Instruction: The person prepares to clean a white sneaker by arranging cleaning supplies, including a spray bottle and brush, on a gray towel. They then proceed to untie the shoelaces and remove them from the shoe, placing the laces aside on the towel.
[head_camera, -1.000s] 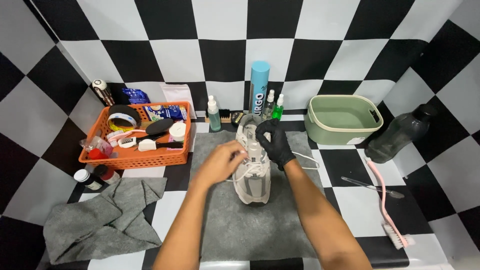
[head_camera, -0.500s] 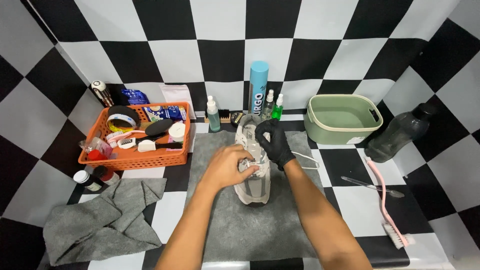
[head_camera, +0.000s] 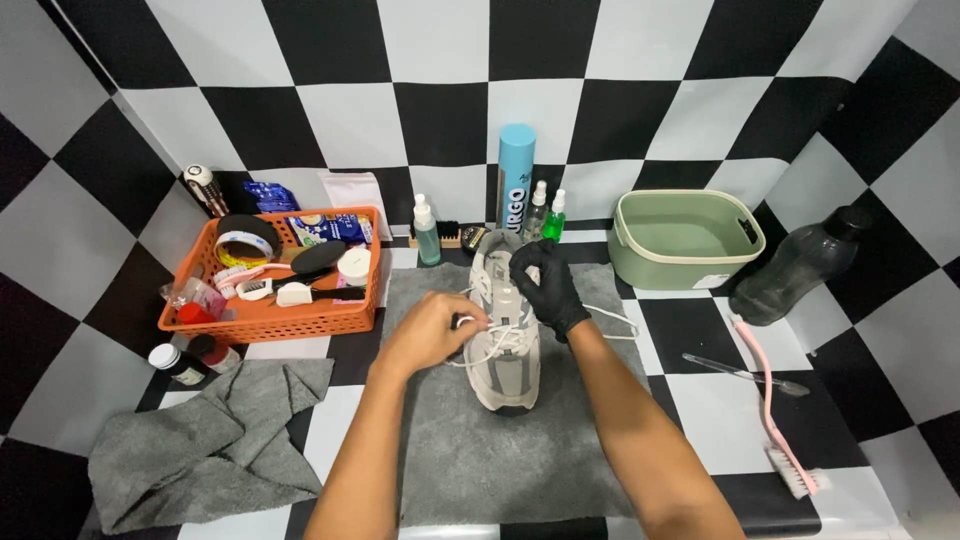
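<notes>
A light grey sneaker (head_camera: 506, 372) stands toe toward me on a grey mat (head_camera: 500, 450) in the middle of the table. My left hand (head_camera: 432, 330), bare, pinches the white shoelace (head_camera: 478, 340) at the shoe's left side. My right hand (head_camera: 548, 285), in a black glove, grips the tongue and upper part of the shoe. A loop of lace (head_camera: 615, 322) trails to the right of the sneaker on the mat.
An orange basket (head_camera: 268, 318) of brushes and tape sits left. Spray bottles (head_camera: 428, 232) and a blue can (head_camera: 516, 175) line the back wall. A green tub (head_camera: 688, 238), dark bottle (head_camera: 800, 268), pink brush (head_camera: 775, 410) and thin tool (head_camera: 745, 373) lie right; crumpled grey cloth (head_camera: 205, 450) front left.
My left hand has slid down from the shoe's top to its left side and now pulls the lace outward. The gloved right hand stays on the tongue.
</notes>
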